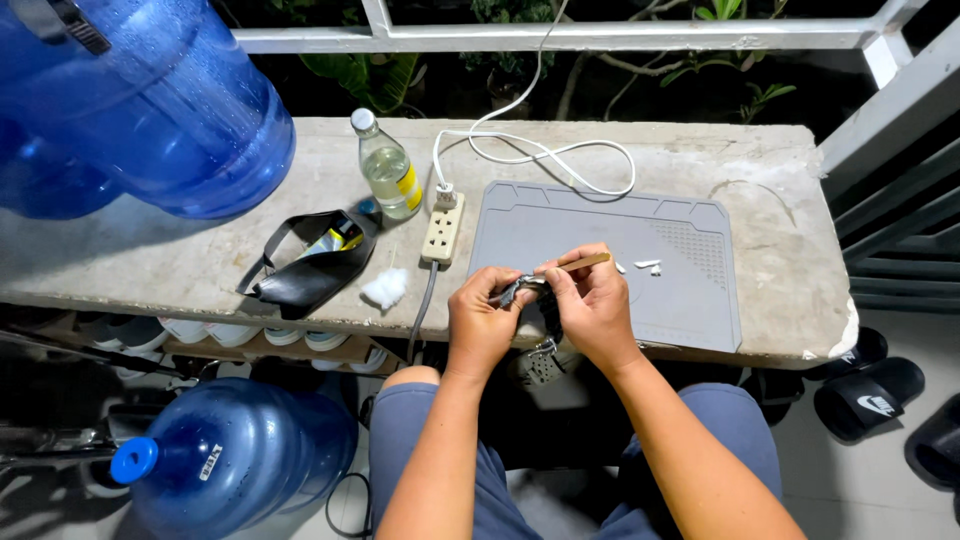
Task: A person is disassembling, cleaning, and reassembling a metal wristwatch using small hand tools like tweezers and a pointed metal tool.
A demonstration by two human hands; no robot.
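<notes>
Far left of the hands, large blue water jugs (150,100) rest on the worktop (780,250); another jug (230,455) lies on the floor below. Nearer, a black pouch (310,270), a clear bottle (388,172), a cotton wad (385,288) and a power strip (443,228) lie left of the hands. The left hand (482,322) is closed around a small dark metal-and-strap object (530,295), held over the near edge of a grey mat (600,230). The right hand (592,305) pinches a thin wooden stick (582,262) against it. Small white bits (645,266) lie just right of the hands.
</notes>
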